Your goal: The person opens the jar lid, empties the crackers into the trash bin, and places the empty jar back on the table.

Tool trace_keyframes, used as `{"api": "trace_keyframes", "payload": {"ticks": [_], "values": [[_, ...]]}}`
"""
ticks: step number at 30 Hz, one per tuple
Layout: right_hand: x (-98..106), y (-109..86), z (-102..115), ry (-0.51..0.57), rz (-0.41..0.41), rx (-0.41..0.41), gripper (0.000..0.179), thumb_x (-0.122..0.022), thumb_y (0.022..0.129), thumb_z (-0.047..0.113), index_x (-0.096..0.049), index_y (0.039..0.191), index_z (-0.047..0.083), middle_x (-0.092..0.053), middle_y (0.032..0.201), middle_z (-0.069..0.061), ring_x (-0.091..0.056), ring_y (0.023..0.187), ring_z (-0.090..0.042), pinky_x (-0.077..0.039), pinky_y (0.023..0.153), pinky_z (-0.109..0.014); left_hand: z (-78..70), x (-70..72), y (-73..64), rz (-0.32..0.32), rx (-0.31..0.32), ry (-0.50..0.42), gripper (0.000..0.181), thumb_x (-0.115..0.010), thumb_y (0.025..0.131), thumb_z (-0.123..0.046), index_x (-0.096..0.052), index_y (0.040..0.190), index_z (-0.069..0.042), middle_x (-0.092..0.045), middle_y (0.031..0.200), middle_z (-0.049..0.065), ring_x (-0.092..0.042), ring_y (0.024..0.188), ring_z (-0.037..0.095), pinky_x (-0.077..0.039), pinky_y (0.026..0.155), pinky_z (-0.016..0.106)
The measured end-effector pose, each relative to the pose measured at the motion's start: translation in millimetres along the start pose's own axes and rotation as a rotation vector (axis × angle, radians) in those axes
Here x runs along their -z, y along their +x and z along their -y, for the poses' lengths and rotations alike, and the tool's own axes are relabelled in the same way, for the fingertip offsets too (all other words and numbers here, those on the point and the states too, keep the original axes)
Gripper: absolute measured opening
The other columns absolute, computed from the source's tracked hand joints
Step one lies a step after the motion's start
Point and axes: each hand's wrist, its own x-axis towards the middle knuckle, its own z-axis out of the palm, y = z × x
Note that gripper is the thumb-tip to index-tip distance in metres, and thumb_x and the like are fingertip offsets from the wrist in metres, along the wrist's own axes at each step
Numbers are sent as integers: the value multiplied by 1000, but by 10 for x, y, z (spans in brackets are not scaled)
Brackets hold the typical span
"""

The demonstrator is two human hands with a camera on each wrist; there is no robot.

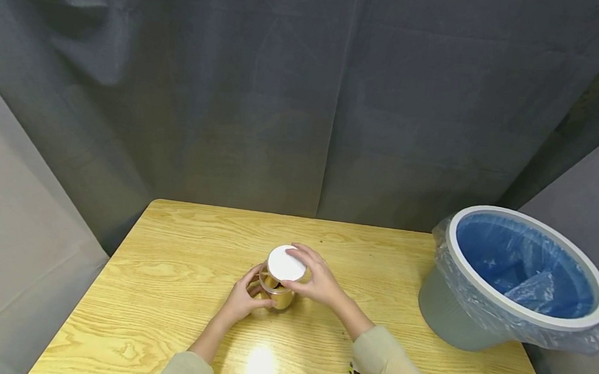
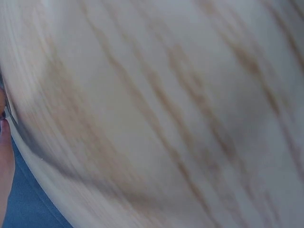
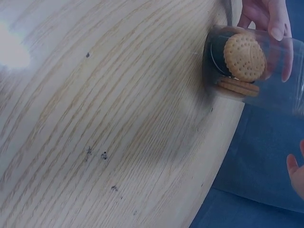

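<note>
Two bare hands at work over a clear jar (image 1: 284,300), which stands on a wood-grain tabletop (image 1: 158,305), near its middle. The left hand (image 1: 239,303) grips the jar from the side, its fingers curled round the wall and its thumb toward the near side. The right hand (image 1: 319,281) pinches a round white lid (image 1: 280,263) by its edge, thumb on the near side and fingers on the far side. The lid is above the jar's mouth, leaving the near part of the rim uncovered; whether the two touch cannot be told. Right wrist view: inside the jar, near its base, a round biscuit (image 3: 244,57) with small holes leans against a dark round thing (image 3: 218,53), and a sandwich biscuit (image 3: 238,87) is seen edge-on beside them. Left wrist view: chiefly blurred wood grain, with part of the hand at the border. At the right of the tabletop, well apart from the jar, a bin (image 1: 448,311) with a white rim holds a clear bag (image 1: 533,291). A dark grey curtain (image 1: 254,89) hangs behind.
</note>
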Motion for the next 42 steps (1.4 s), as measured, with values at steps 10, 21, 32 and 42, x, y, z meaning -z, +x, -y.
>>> {"api": "trace_keyframes", "payload": {"ticks": [10,21,32,42], "values": [[90,-18,-40,20,-43,-4,65,-76,73,36,-50,131,19,-38,142,-6,-34,128,-32,-33,99,-59,-14,-2,-15,1,-10,20,88,-79,69,-8,-30,142,-10,-32,141,17,-31,126,40,-33,105,46],[151,-61,-121,31,-117,24,66,-79,71,30,-51,129,18,-40,140,-8,-35,127,-33,-33,99,-59,-7,-18,8,-8,-39,8,87,-79,68,-4,-31,140,-4,-34,139,21,-34,124,40,-33,104,48],[235,-142,-194,43,-124,-49,68,-78,71,35,-49,131,21,-36,143,-3,-30,131,-31,-29,100,-61,-14,-18,4,-16,-10,-2,88,-79,67,-5,-31,140,-4,-33,140,20,-32,126,41,-32,105,47],[281,-204,-293,47,-165,-19,65,-78,72,32,-51,129,17,-38,141,-2,-33,129,-28,-30,101,-59,251,8,54,-41,-65,80,88,-80,66,-13,-33,140,-16,-36,139,13,-35,123,37,-38,102,40]]}}
